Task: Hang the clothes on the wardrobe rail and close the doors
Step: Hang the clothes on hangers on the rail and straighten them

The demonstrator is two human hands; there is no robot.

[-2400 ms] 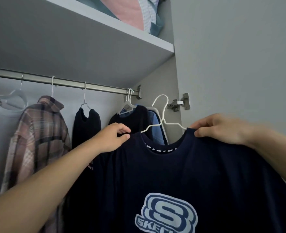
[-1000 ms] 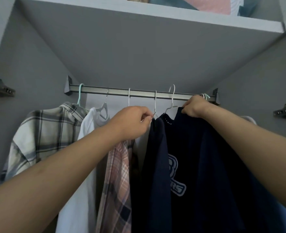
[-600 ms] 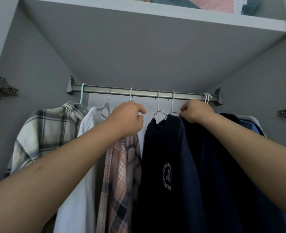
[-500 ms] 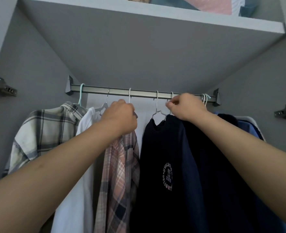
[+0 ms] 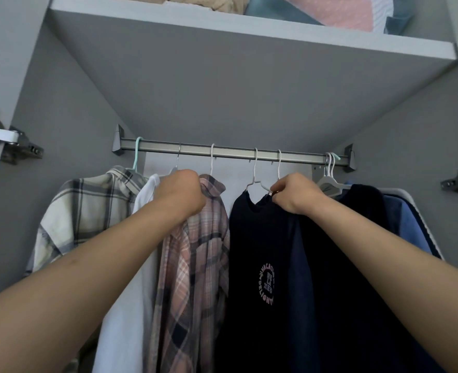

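Two bare forearms reach up from the bottom corners and meet the clothes at shoulder height. The left hand (image 5: 180, 193) is curled into a loose fist against the collar of the pink plaid shirt (image 5: 195, 265), seemingly bunching the fabric or the hanger under it; exactly what the fingers hold is hidden. The right hand (image 5: 295, 193) is closed in a pinch at the neckline of the navy tee (image 5: 330, 278), right where its white hanger (image 5: 278, 168) drops from the rail, so the garment hangs directly beneath and in contact with that hand. Just left of it, touching, hangs the dark printed tee (image 5: 263, 251) on its own white hook.

Further back, the wardrobe rail (image 5: 236, 152) runs between two brackets under the shelf (image 5: 249, 25). A cream check shirt (image 5: 88, 208) on a mint hanger sits at the left end, a white garment (image 5: 131, 305) beside it, and a blue garment (image 5: 411, 227) at the right end.

The step in hand looks like settling and spacing the garment just placed: its hook already appears to be over the rail. Next, both hands should release and withdraw without dragging fabric, then reach for the doors, whose hinges (image 5: 15, 146) show at either side, and swing them shut
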